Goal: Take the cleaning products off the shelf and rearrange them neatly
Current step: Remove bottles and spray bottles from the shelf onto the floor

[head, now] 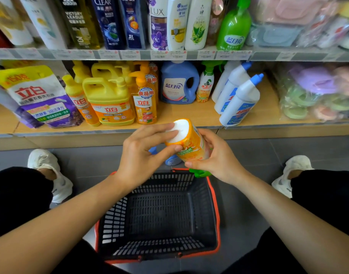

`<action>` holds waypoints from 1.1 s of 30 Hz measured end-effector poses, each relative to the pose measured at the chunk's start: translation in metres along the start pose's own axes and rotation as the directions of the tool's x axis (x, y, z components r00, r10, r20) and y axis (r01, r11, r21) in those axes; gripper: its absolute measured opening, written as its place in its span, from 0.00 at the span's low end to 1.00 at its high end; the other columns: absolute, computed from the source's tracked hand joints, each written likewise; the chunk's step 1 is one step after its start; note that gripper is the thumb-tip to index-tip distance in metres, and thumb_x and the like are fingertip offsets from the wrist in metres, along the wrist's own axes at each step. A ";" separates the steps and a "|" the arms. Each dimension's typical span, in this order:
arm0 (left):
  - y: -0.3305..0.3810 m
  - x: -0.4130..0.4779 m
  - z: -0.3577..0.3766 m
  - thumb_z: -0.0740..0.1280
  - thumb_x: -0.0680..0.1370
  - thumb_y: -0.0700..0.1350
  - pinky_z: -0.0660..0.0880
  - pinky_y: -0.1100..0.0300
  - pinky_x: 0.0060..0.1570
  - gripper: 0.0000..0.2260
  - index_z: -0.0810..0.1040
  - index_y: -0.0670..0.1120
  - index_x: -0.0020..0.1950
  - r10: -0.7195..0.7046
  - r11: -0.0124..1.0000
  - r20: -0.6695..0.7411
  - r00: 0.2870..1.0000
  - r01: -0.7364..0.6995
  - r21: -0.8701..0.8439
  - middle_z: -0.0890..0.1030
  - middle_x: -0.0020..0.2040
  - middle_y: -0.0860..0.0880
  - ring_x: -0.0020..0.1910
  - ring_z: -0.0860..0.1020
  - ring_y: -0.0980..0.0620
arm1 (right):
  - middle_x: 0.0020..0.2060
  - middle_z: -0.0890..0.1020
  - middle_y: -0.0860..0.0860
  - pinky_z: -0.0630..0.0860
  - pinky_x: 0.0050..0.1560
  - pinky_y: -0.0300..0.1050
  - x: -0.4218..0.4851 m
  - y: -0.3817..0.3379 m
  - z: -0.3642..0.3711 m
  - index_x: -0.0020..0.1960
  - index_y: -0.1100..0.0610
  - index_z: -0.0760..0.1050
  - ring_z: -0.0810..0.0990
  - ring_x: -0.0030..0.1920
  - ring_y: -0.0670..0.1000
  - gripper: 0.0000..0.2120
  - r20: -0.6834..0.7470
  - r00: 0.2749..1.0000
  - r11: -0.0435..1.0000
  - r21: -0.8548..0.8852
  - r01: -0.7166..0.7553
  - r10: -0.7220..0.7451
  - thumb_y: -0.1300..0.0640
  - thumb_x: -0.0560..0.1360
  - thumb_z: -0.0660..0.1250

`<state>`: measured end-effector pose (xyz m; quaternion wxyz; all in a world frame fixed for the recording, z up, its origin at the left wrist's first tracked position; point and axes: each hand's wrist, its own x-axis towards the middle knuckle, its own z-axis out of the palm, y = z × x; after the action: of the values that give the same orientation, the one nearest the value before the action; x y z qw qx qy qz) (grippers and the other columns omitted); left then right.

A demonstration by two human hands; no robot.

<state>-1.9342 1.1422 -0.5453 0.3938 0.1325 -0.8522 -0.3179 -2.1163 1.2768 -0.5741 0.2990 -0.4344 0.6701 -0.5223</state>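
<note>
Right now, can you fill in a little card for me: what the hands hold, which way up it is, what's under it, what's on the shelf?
held thing: orange spray bottle
way up: upside down, tilted, white base on top
left hand: holds the base end
right hand: grips the side
underneath: black basket with red rim, on the floor
on shelf: yellow jugs, blue detergent jug, white bottles with blue caps
</note>
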 end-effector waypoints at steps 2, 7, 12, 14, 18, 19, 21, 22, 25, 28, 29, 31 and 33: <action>0.002 0.000 0.001 0.77 0.73 0.43 0.77 0.49 0.61 0.12 0.86 0.39 0.55 0.036 0.999 -0.020 0.999 -0.036 -0.009 0.84 0.58 0.44 0.60 0.81 0.44 | 0.57 0.84 0.47 0.76 0.55 0.35 0.000 0.000 0.001 0.66 0.52 0.74 0.82 0.57 0.45 0.35 0.010 1.000 1.000 0.021 -0.004 0.004 0.64 0.63 0.83; 0.006 0.000 -0.001 0.77 0.73 0.37 0.80 0.49 0.53 0.06 0.87 0.38 0.50 0.087 0.995 -0.052 0.995 -0.090 -0.052 0.86 0.51 0.45 0.52 0.84 0.48 | 0.57 0.84 0.48 0.76 0.55 0.35 -0.002 0.003 0.005 0.67 0.55 0.73 0.82 0.57 0.45 0.34 0.027 0.999 0.999 0.042 -0.026 0.025 0.66 0.65 0.82; 0.003 0.004 -0.006 0.76 0.74 0.42 0.76 0.60 0.51 0.07 0.86 0.40 0.49 -0.040 0.995 -0.008 0.999 0.039 -0.087 0.84 0.47 0.48 0.48 0.81 0.53 | 0.60 0.83 0.51 0.77 0.59 0.41 -0.002 0.004 0.006 0.69 0.56 0.72 0.82 0.60 0.49 0.33 0.046 0.998 0.995 0.083 -0.053 0.049 0.63 0.67 0.80; 0.001 0.006 -0.005 0.76 0.75 0.42 0.76 0.61 0.49 0.07 0.85 0.41 0.50 -0.100 0.989 0.008 0.995 0.101 -0.110 0.83 0.47 0.47 0.48 0.80 0.52 | 0.60 0.83 0.51 0.78 0.60 0.43 -0.002 0.002 0.007 0.70 0.55 0.73 0.82 0.61 0.49 0.33 0.054 0.996 0.992 0.107 -0.070 0.065 0.60 0.68 0.80; -0.005 0.008 -0.004 0.73 0.78 0.38 0.79 0.62 0.45 0.04 0.85 0.43 0.51 -0.241 0.952 -0.015 0.970 0.233 -0.196 0.82 0.48 0.47 0.46 0.82 0.55 | 0.57 0.85 0.52 0.78 0.55 0.41 -0.002 -0.001 0.008 0.65 0.55 0.76 0.84 0.57 0.50 0.27 0.038 0.991 0.968 0.216 -0.131 0.125 0.59 0.68 0.77; -0.008 0.008 -0.004 0.73 0.78 0.38 0.79 0.61 0.46 0.05 0.85 0.45 0.52 -0.290 0.939 -0.002 0.957 0.284 -0.196 0.82 0.49 0.49 0.46 0.82 0.55 | 0.56 0.86 0.52 0.79 0.54 0.42 -0.001 -0.002 0.007 0.64 0.56 0.76 0.84 0.56 0.52 0.25 0.034 0.989 0.957 0.249 -0.149 0.145 0.59 0.68 0.77; -0.016 0.005 -0.003 0.73 0.78 0.38 0.80 0.60 0.46 0.07 0.84 0.48 0.53 -0.396 0.896 0.070 0.916 0.402 -0.187 0.84 0.48 0.52 0.46 0.83 0.54 | 0.53 0.86 0.52 0.80 0.50 0.42 0.000 -0.002 0.004 0.61 0.56 0.77 0.85 0.54 0.51 0.24 0.013 0.983 0.934 0.312 -0.176 0.181 0.61 0.67 0.77; -0.020 0.003 -0.001 0.74 0.77 0.39 0.79 0.61 0.46 0.07 0.83 0.49 0.53 -0.430 0.882 0.119 0.895 0.444 -0.160 0.84 0.47 0.53 0.46 0.83 0.55 | 0.52 0.87 0.52 0.80 0.49 0.42 0.001 -0.002 0.002 0.60 0.56 0.77 0.86 0.52 0.51 0.24 -0.003 0.981 0.923 0.339 -0.180 0.192 0.62 0.66 0.78; -0.032 -0.007 0.010 0.76 0.76 0.42 0.76 0.67 0.50 0.12 0.82 0.50 0.58 -0.481 0.853 0.325 0.814 0.520 -0.042 0.84 0.49 0.56 0.50 0.82 0.58 | 0.51 0.87 0.51 0.81 0.49 0.43 0.004 -0.004 -0.003 0.60 0.57 0.76 0.85 0.53 0.50 0.25 -0.057 0.979 0.911 0.380 -0.159 0.195 0.62 0.65 0.78; -0.042 -0.020 0.021 0.76 0.76 0.45 0.74 0.71 0.55 0.20 0.79 0.46 0.66 -0.499 0.813 0.569 0.654 0.580 0.047 0.81 0.56 0.52 0.54 0.80 0.56 | 0.57 0.84 0.52 0.82 0.55 0.56 0.007 -0.005 -0.007 0.68 0.56 0.71 0.83 0.58 0.55 0.32 -0.109 0.973 0.894 0.425 -0.138 0.202 0.61 0.66 0.78; -0.045 -0.024 0.024 0.76 0.76 0.45 0.74 0.69 0.57 0.22 0.77 0.45 0.68 -0.490 0.816 0.617 0.616 0.573 0.076 0.80 0.57 0.52 0.55 0.79 0.56 | 0.59 0.82 0.53 0.81 0.56 0.59 0.008 -0.004 -0.009 0.70 0.53 0.69 0.82 0.60 0.56 0.35 -0.119 0.971 0.887 0.442 -0.134 0.207 0.61 0.66 0.78; -0.048 -0.030 0.026 0.76 0.76 0.45 0.77 0.63 0.58 0.21 0.76 0.46 0.68 -0.441 0.859 0.667 0.600 0.499 0.119 0.81 0.54 0.50 0.54 0.80 0.56 | 0.60 0.81 0.54 0.80 0.57 0.61 0.010 -0.004 -0.013 0.72 0.46 0.67 0.82 0.61 0.56 0.37 -0.129 0.968 0.874 0.467 -0.133 0.216 0.61 0.67 0.77; -0.048 -0.030 0.025 0.74 0.78 0.43 0.77 0.63 0.53 0.15 0.78 0.46 0.63 -0.355 0.904 0.692 0.629 0.419 0.083 0.82 0.48 0.54 0.49 0.81 0.59 | 0.61 0.81 0.55 0.79 0.57 0.63 0.011 -0.005 -0.017 0.73 0.44 0.66 0.82 0.61 0.56 0.37 -0.125 0.962 0.859 0.488 -0.154 0.243 0.58 0.69 0.77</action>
<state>-1.9349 1.1312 -0.6062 -0.0258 0.1667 -0.8733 -0.4570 -2.1344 1.2739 -0.5641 0.3858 -0.2266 0.5877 -0.6741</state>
